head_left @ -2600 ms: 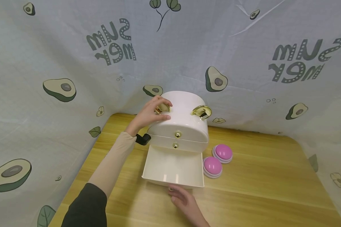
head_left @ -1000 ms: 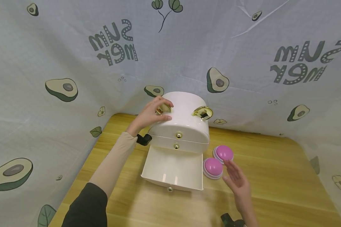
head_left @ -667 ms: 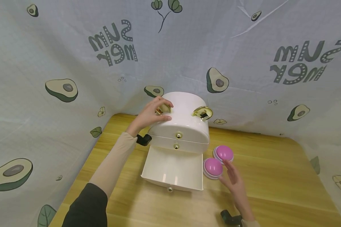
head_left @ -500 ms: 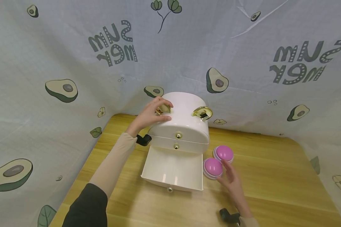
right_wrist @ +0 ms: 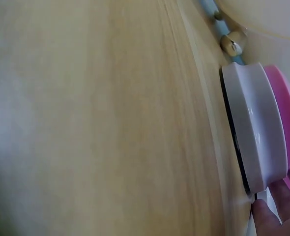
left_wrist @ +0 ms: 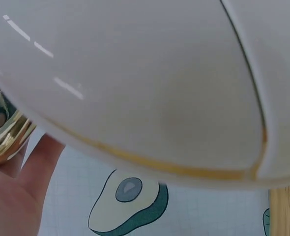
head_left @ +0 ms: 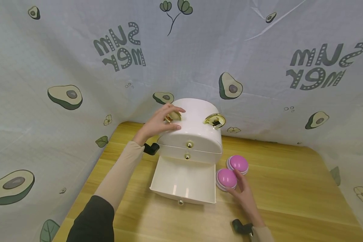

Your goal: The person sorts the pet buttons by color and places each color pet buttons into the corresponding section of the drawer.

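A white domed box with drawers (head_left: 196,111) stands on the table, its lowest drawer (head_left: 184,178) pulled out, nothing inside it. My left hand (head_left: 157,122) rests on the box's top left, thumb and index finger spread around the left gold handle (head_left: 173,116). In the left wrist view, fingers show behind that gold handle (left_wrist: 10,140). Two pink-domed buttons with white bases lie right of the drawer. Thumb and fingers of my right hand (head_left: 245,196) grip the nearer pink-domed button (head_left: 227,177) at its edge; the right wrist view shows fingers against its white base (right_wrist: 255,128).
The farther pink-domed button (head_left: 239,163) sits just behind the nearer one. A second gold handle (head_left: 215,120) rises on the box's right. The wooden table (head_left: 290,188) extends right, and an avocado-print cloth (head_left: 260,60) hangs close behind the box.
My right hand has left the front of the lowest drawer, moved right to the buttons and closed in on the nearer one. The left hand has stayed on the box.
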Demonstrator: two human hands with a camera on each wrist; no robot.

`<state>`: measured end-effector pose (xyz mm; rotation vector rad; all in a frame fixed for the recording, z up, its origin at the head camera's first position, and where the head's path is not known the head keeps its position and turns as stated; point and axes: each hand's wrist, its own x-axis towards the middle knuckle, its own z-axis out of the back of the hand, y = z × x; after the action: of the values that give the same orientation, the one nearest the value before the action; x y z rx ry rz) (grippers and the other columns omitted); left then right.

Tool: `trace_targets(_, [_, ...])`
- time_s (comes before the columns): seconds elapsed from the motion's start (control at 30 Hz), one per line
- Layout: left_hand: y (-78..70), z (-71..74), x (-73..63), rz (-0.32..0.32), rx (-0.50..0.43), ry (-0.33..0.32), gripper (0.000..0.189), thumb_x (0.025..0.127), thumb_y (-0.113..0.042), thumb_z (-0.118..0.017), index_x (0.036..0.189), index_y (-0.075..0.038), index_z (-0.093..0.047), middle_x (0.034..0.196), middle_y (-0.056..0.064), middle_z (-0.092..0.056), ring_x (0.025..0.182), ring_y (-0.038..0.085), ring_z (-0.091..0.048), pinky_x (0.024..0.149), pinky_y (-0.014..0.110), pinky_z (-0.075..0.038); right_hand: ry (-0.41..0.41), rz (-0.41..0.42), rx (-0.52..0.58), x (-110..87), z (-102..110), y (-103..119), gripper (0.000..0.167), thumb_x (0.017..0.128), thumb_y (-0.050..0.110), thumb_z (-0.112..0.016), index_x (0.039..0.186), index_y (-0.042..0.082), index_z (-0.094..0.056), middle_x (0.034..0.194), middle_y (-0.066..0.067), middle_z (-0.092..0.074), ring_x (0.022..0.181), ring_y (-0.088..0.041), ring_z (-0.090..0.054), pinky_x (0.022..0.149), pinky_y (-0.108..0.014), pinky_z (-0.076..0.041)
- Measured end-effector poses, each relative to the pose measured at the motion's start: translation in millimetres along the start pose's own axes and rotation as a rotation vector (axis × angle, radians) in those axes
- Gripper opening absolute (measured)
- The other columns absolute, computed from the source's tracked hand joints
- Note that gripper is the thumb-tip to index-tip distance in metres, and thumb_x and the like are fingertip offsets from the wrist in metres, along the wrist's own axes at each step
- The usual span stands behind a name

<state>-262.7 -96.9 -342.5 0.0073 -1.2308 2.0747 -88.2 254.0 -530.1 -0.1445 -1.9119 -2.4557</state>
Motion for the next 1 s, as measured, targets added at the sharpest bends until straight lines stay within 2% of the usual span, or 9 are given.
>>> trace_targets(0.03, [0.8, 0.3, -0.4, -0.003, 0.004, 0.001, 0.054, 0.082, -0.021, -0.078, 0.131, -0.017, -0.056, 0.113, 0.003, -0.048, 0.101, 0.021, -0.045, 0.086, 0.038, -0.043, 0.0, 0.003, -0.007, 0.7, 0, 0, 0.076, 0.083, -0.004, -0.069, 0.146, -0.005, -0.026, 0.149, -0.027, -0.025, 0.138, -0.032, -0.024, 0.1, -0.007, -0.022])
trace_targets(0.1, [1.6, 0.9, -1.8, 0.009, 0.011, -0.003, 0.06, 0.082, -0.023, -0.078, 0.135, -0.019, -0.052, 0.121, 0.002, -0.048, 0.113, 0.022, -0.043, 0.094, 0.042, -0.039, 0.001, 0.004, -0.018, 1.7, -1, 0, 0.078, 0.082, -0.004, -0.07, 0.146, -0.005, -0.026, 0.149, -0.027, -0.025, 0.137, -0.037, -0.022, 0.1, -0.007, -0.021])
trace_targets(0.27, [6.2, 1.1, -8.6, 0.093, -0.037, -0.024, 0.068, 0.081, -0.027, -0.078, 0.139, -0.023, -0.043, 0.142, -0.002, -0.039, 0.133, 0.02, -0.031, 0.103, 0.049, -0.03, -0.002, -0.005, -0.027, 3.2, -4, 0, 0.082, 0.078, -0.004, -0.073, 0.146, -0.004, -0.026, 0.149, -0.027, -0.025, 0.135, -0.043, -0.02, 0.097, -0.004, -0.021])
trace_targets(0.33, [8.8, 0.7, -10.7, 0.106, -0.06, -0.03, 0.069, 0.08, -0.029, -0.079, 0.139, -0.024, -0.042, 0.144, -0.002, -0.037, 0.131, 0.02, -0.033, 0.102, 0.049, -0.032, -0.002, -0.008, -0.027, 3.4, -5, 1, 0.083, 0.077, -0.004, -0.074, 0.146, -0.004, -0.026, 0.149, -0.027, -0.025, 0.135, -0.043, -0.02, 0.096, -0.004, -0.02])
trace_targets(0.7, [15.4, -3.4, -10.7, 0.045, -0.195, -0.014, 0.074, 0.078, -0.01, -0.08, 0.139, -0.018, -0.037, 0.145, 0.002, -0.032, 0.136, 0.019, -0.026, 0.107, 0.054, -0.023, -0.024, -0.061, -0.117, 5.1, -10, 0, 0.088, 0.074, 0.0, -0.078, 0.147, 0.002, -0.029, 0.147, -0.028, -0.028, 0.135, -0.039, -0.026, 0.098, -0.008, -0.02])
trace_targets(0.77, [16.0, -4.3, -10.3, 0.037, -0.212, -0.011, 0.075, 0.078, -0.011, -0.08, 0.138, -0.017, -0.036, 0.144, 0.003, -0.032, 0.135, 0.02, -0.026, 0.107, 0.055, -0.021, -0.03, -0.067, -0.14, 5.6, -10, -1, 0.088, 0.075, 0.001, -0.078, 0.147, 0.002, -0.029, 0.147, -0.027, -0.028, 0.135, -0.039, -0.027, 0.103, -0.015, -0.021])
trace_targets(0.87, [16.9, -5.7, -9.6, 0.031, -0.222, -0.012, 0.074, 0.078, -0.015, -0.081, 0.137, -0.019, -0.036, 0.143, 0.002, -0.033, 0.135, 0.02, -0.026, 0.107, 0.055, -0.02, -0.038, -0.066, -0.166, 6.6, -9, -2, 0.087, 0.075, 0.0, -0.079, 0.147, 0.002, -0.029, 0.147, -0.028, -0.029, 0.134, -0.041, -0.028, 0.109, -0.036, -0.023])
trace_targets(0.93, [17.7, -6.4, -9.4, 0.033, -0.221, -0.016, 0.073, 0.078, -0.018, -0.081, 0.136, -0.02, -0.037, 0.142, 0.001, -0.033, 0.134, 0.019, -0.026, 0.108, 0.055, -0.021, -0.043, -0.064, -0.177, 7.2, -9, -3, 0.087, 0.075, 0.001, -0.079, 0.146, 0.002, -0.029, 0.146, -0.028, -0.029, 0.133, -0.042, -0.029, 0.108, -0.049, -0.022])
trace_targets(1.0, [18.2, -7.0, -9.2, 0.034, -0.223, -0.02, 0.072, 0.078, -0.02, -0.081, 0.135, -0.021, -0.037, 0.141, 0.0, -0.033, 0.134, 0.019, -0.027, 0.107, 0.055, -0.021, -0.049, -0.063, -0.183, 7.8, -8, -4, 0.086, 0.075, 0.001, -0.079, 0.146, 0.002, -0.03, 0.145, -0.029, -0.03, 0.132, -0.043, -0.03, 0.106, -0.056, -0.02])
